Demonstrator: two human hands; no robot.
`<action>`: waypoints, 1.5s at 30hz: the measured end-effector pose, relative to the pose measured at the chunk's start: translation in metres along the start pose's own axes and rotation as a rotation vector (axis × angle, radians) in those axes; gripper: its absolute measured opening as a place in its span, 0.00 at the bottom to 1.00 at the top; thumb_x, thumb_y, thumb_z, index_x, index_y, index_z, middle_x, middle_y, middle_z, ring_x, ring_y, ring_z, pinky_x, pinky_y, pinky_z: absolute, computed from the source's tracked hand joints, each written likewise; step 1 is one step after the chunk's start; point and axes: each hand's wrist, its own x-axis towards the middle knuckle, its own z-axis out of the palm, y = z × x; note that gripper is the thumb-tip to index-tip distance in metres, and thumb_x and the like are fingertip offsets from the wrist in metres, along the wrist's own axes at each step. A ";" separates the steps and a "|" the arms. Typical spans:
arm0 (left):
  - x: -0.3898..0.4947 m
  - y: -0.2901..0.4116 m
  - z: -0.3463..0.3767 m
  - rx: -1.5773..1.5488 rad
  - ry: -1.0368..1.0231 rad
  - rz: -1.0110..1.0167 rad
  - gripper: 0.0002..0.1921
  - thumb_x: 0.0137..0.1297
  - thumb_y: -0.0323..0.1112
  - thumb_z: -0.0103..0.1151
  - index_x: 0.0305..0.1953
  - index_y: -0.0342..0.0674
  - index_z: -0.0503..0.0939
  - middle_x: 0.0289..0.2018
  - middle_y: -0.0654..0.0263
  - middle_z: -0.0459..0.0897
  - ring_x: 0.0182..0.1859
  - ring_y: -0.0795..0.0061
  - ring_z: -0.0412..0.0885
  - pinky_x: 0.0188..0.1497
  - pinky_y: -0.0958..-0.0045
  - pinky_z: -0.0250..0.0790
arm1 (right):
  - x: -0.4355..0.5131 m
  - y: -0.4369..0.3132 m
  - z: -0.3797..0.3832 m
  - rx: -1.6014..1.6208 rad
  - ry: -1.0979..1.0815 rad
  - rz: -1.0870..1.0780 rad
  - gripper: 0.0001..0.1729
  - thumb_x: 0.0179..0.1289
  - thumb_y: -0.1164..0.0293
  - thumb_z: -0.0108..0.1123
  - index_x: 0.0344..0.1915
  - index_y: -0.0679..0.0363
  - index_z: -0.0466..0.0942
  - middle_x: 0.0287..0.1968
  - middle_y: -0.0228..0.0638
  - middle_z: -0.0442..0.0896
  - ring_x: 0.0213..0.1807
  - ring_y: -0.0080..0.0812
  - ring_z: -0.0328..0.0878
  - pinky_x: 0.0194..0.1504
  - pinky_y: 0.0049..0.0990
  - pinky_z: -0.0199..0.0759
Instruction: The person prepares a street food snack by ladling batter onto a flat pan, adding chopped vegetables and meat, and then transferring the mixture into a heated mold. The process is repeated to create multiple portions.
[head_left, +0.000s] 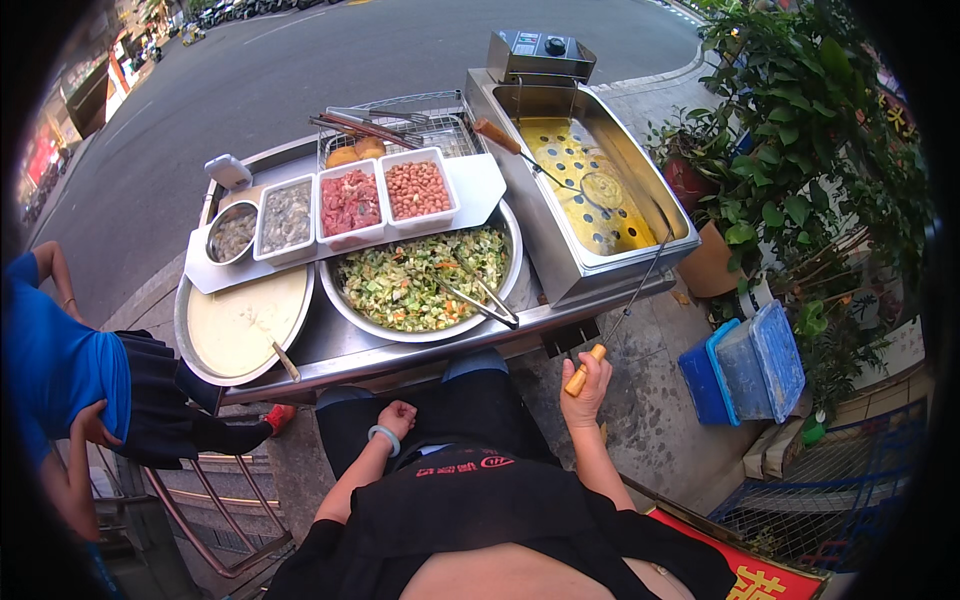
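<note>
My right hand (586, 386) grips the wooden handle (585, 370) of a long metal tool, whose wire shaft runs up to the near right rim of a steel deep fryer (517, 217) holding yellow oil. My left hand (397, 418) rests loosely curled over my lap, with nothing seen in it. A second wooden-handled ladle (496, 136) lies across the fryer's left rim, its round end in the oil. Left of the fryer, metal tongs (476, 300) lie in a large bowl of chopped vegetables (420, 285). A bowl of pale batter (240, 322) holds a wooden-handled utensil (285, 361).
Tubs of peanuts (418, 189), red raw meat (349, 202) and greyish seafood (286, 217) stand on a white board beside a small steel bowl (232, 232). Fried pieces and tongs lie on a wire rack (450, 131) behind. A person in blue (67, 360) stands left; plastic bins (757, 364) stand right.
</note>
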 end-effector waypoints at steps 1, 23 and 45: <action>0.000 0.000 0.000 0.006 0.000 0.034 0.06 0.69 0.32 0.63 0.41 0.37 0.79 0.31 0.67 0.83 0.32 0.77 0.83 0.36 0.74 0.79 | 0.000 0.000 0.000 0.001 0.003 -0.003 0.25 0.60 0.73 0.71 0.54 0.53 0.70 0.43 0.44 0.76 0.44 0.53 0.73 0.46 0.45 0.70; -0.001 0.001 0.000 0.026 0.003 0.017 0.06 0.69 0.31 0.63 0.41 0.36 0.79 0.32 0.66 0.83 0.32 0.77 0.83 0.36 0.74 0.79 | -0.001 0.002 0.003 0.008 -0.005 0.007 0.24 0.60 0.73 0.71 0.53 0.52 0.70 0.45 0.44 0.76 0.46 0.51 0.73 0.46 0.45 0.70; 0.007 0.001 0.012 0.168 0.080 0.071 0.10 0.65 0.41 0.64 0.38 0.41 0.83 0.31 0.62 0.88 0.35 0.67 0.87 0.42 0.66 0.78 | 0.047 0.006 -0.111 -0.486 -0.032 -0.472 0.15 0.69 0.69 0.62 0.54 0.53 0.83 0.48 0.39 0.86 0.43 0.43 0.83 0.46 0.37 0.81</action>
